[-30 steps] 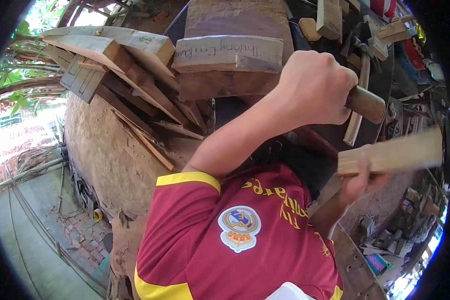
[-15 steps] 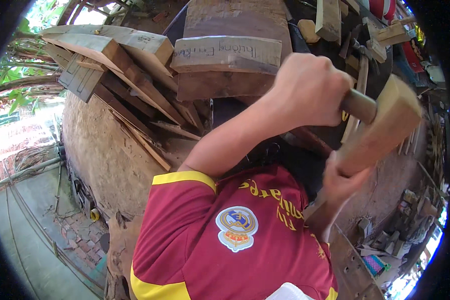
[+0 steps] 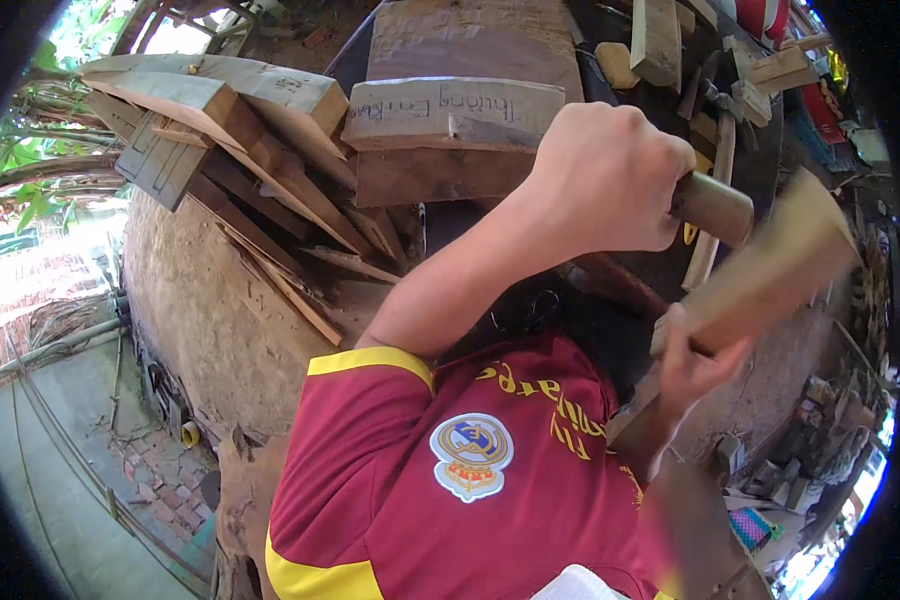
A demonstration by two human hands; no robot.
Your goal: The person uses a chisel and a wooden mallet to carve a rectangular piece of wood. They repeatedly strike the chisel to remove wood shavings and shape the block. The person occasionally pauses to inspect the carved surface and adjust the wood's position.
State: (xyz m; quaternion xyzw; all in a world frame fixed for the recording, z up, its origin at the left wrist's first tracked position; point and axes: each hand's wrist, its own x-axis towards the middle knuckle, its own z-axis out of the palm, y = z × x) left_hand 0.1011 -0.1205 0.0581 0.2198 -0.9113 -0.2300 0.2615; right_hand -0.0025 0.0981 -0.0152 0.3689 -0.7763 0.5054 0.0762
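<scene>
My left hand is closed in a fist around a round wooden tool handle, whose butt end sticks out to the right. The other end of this tool is hidden behind my fist. Close to the fist lies a curved wooden block with handwriting on its face. Lower right, my right hand grips the narrow part of a thick, club-shaped wooden mallet. The mallet's wide head is blurred by motion, and a small gap separates it from the handle's butt.
Several long planks lean in a pile at the left. A broad board lies beyond the block. Wood offcuts and a hammer are at the far right. More scraps lie on the ground at right.
The mallet has moved off the handle's butt toward the right; half a second ago the two were touching. My left hand has barely shifted.
</scene>
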